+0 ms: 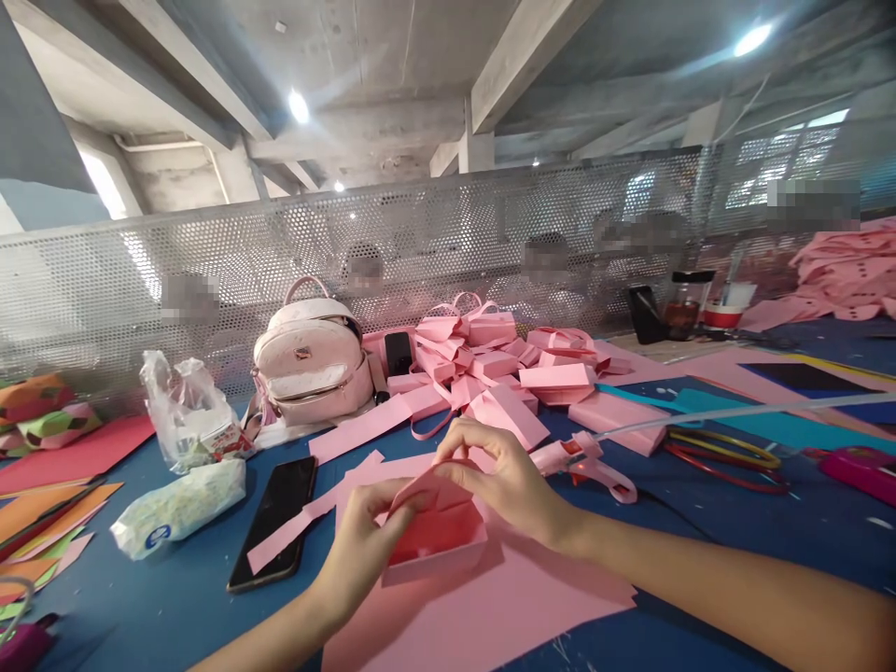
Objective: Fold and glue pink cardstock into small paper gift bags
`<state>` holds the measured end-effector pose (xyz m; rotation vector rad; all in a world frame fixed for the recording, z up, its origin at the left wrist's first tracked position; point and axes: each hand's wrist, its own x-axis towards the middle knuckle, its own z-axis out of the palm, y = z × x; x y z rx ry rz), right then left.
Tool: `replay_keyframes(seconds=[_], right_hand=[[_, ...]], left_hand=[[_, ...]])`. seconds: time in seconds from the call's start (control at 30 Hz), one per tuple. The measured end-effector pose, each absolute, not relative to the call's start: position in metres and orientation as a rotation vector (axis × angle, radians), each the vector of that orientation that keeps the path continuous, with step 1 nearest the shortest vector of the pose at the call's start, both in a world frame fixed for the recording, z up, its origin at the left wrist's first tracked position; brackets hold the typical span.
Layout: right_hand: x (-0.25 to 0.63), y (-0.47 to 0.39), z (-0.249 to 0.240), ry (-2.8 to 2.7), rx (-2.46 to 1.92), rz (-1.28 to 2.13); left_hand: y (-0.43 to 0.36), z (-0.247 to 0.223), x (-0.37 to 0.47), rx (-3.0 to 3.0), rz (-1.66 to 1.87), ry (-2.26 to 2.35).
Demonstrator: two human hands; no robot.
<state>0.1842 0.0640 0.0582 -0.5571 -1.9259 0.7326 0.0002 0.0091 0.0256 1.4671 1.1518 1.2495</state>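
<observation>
Both hands hold the raised edge of a small open pink paper box (448,560) above a large pink sheet (532,597). My left hand (368,537) pinches the left end of the raised flap, thumb on the near side. Fingers of my right hand (494,471) are bent over the flap's top right part and press it. The inside of the box looks deeper red-pink. Just right of my right hand lies a pink glue gun (581,462), which neither hand touches.
A black phone (276,523) with a pink strip across it lies left. Behind are a white-pink backpack (312,359), a pile of pink boxes (490,355) and a perforated metal screen (434,243). A tissue pack (182,509) and plastic bag (189,411) stand left; coloured cables (728,457) right.
</observation>
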Motion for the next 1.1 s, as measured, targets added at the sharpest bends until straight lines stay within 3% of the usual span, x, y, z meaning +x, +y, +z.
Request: replay_keyframes(seconds=[0.23,0.47,0.63,0.9,1.1], right_hand=[[0.198,0.056,0.056,-1.927,-0.627,0.669],[0.294,0.03,0.04,-2.012,-0.823,0.464],[0.362,0.05,0.022,-1.686,-1.289,0.435],[0.376,0.104,-0.007,-1.816,-1.319,0.767],[0.35,0.1,0.005,-1.814,-1.477,0.945]], left_hand=[[0.014,0.016,0.001,1.275,1.133,1.152],[0.018,0.0,-0.004,1.162,1.197,1.227],[0.022,-0.005,-0.003,1.063,1.197,1.215],[0.032,-0.011,-0.017,0.941,1.144,1.213],[0.038,-0.015,-0.031,0.999,0.974,1.196]])
